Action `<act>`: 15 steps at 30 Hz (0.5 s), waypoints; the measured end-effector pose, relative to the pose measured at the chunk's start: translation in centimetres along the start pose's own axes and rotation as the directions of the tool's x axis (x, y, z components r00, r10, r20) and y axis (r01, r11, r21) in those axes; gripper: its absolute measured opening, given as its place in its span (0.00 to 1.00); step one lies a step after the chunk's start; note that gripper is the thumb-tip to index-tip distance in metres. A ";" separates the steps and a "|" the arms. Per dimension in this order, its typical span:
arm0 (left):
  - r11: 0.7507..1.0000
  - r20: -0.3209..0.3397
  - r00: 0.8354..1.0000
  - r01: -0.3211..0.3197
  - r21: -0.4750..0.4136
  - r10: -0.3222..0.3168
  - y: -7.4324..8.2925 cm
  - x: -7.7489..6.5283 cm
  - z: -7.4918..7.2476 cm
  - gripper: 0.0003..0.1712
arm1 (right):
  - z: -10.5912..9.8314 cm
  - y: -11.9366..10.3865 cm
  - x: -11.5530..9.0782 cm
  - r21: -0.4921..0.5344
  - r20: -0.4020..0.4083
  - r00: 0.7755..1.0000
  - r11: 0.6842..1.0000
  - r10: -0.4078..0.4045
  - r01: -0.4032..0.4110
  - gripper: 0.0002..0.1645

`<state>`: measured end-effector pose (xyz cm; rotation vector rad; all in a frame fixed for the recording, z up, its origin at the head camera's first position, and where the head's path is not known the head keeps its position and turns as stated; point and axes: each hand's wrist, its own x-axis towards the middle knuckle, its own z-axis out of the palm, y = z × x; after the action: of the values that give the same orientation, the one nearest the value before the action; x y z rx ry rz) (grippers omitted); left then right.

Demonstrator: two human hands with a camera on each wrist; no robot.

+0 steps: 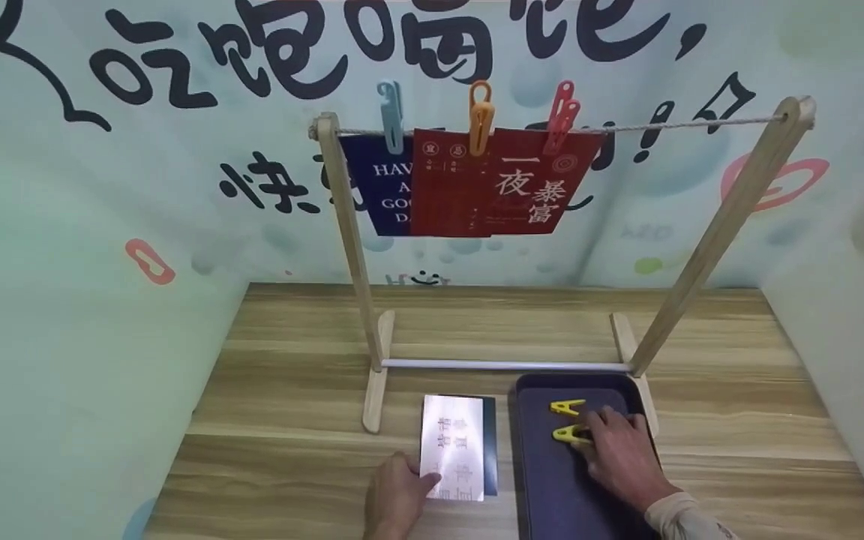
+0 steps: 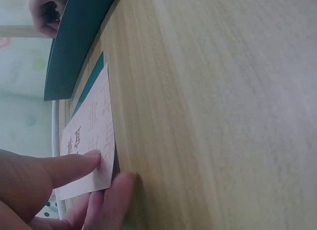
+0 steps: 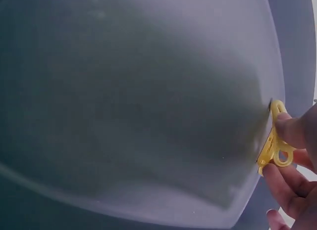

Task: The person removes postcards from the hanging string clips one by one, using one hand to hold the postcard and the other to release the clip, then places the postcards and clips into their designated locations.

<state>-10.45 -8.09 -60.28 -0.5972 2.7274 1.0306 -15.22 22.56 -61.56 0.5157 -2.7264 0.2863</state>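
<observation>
On a wood-grain tabletop (image 1: pixel 274 450), a left hand (image 1: pixel 398 491) is pinching a printed card (image 1: pixel 453 442), probably light and bendable, by its edge, while over a dark tray (image 1: pixel 552 495) a right hand (image 1: pixel 627 457) is pinching a yellow clothespin (image 1: pixel 568 434), likely springy, best squeezed at its handles.

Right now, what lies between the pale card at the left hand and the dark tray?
In the head view, a dark card peeks out beneath the pale card, then a bare strip of wooden table meets the dark tray.
</observation>
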 end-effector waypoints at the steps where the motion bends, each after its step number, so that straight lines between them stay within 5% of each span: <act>1: 1.000 0.001 1.000 0.005 0.007 -0.005 0.0 0.1 0.0 0.12 | 0.0 0.0 0.1 -0.003 0.002 1.000 1.000 -0.001 0.001 0.17; 15: 0.999 0.082 0.996 0.028 -0.029 -0.026 -0.1 0.3 0.1 0.14 | 0.2 0.2 -0.1 -0.096 -0.022 0.998 0.994 -0.055 0.053 0.15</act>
<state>-10.66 -8.12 -60.50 -0.5822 2.6308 1.0673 -15.26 22.78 -61.78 0.5543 -2.6820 0.1468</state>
